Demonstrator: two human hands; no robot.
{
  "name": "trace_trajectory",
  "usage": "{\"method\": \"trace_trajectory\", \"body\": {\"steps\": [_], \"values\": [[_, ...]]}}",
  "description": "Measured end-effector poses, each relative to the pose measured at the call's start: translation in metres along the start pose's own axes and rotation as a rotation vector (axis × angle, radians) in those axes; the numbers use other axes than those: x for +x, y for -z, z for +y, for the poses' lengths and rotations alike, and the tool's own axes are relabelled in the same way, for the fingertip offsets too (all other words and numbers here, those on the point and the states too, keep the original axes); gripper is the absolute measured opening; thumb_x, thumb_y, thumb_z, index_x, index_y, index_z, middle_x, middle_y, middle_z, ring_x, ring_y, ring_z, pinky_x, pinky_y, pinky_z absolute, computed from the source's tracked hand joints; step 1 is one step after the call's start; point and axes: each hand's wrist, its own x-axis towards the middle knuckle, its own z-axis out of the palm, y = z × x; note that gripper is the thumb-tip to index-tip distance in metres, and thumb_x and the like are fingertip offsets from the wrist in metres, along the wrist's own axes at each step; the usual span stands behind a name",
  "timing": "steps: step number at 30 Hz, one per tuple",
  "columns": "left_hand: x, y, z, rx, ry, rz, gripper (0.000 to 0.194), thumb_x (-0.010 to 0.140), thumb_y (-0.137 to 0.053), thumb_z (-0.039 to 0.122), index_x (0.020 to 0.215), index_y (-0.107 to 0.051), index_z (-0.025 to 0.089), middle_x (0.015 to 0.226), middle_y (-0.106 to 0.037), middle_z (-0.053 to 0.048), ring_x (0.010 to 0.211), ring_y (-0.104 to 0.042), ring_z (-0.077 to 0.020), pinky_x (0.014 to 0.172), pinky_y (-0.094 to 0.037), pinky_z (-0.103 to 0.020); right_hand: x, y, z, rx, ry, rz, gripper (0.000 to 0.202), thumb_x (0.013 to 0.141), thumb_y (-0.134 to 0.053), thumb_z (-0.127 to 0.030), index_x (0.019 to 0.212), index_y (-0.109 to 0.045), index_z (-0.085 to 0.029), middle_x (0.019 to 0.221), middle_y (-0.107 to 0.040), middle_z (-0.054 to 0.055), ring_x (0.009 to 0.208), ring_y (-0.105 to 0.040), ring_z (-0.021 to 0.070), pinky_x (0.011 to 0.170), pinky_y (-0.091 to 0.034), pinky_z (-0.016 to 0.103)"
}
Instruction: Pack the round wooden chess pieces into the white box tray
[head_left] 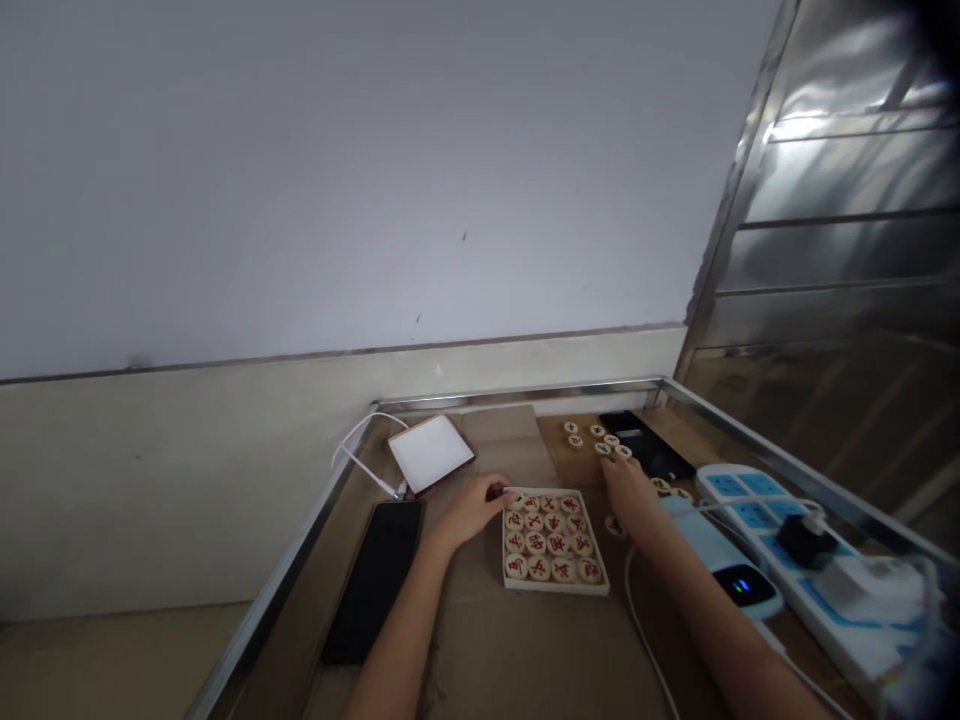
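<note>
A white square box (556, 592) lies on the brown cardboard, filled with rows of round pieces (557, 543) bearing red characters. My left hand (476, 508) is at the box's upper left corner, its fingers bent over a piece there; whether they grip it is too small to tell. To the right, my right hand (628, 482) reaches over loose round pieces (575, 441) with dark markings, its fingertips at the nearest ones. What those fingers hold, if anything, is hidden. More pieces (615, 526) lie beside my right forearm.
A white box lid (431, 453) and a black phone (375, 580) lie at left. At right are a black flat object (649, 446), a light blue power bank (712, 560) and a power strip (757, 515) with plugs and cables. A metal rim (517, 394) surrounds the surface.
</note>
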Motion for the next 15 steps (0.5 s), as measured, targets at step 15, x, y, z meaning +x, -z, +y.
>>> {"method": "trace_trajectory", "body": {"steps": [15], "values": [[-0.001, 0.001, 0.003, 0.031, -0.001, 0.001, 0.029, 0.083, -0.048, 0.038, 0.093, -0.064, 0.015, 0.086, -0.067, -0.005, 0.076, -0.057, -0.0156, 0.067, -0.040, -0.023, 0.000, 0.014, -0.007, -0.008, -0.008, -0.024, 0.021, 0.084, -0.044, -0.010, 0.097, -0.061, -0.013, 0.105, -0.061, 0.015, 0.103, -0.053, 0.0272, 0.080, -0.037, 0.036]]}}
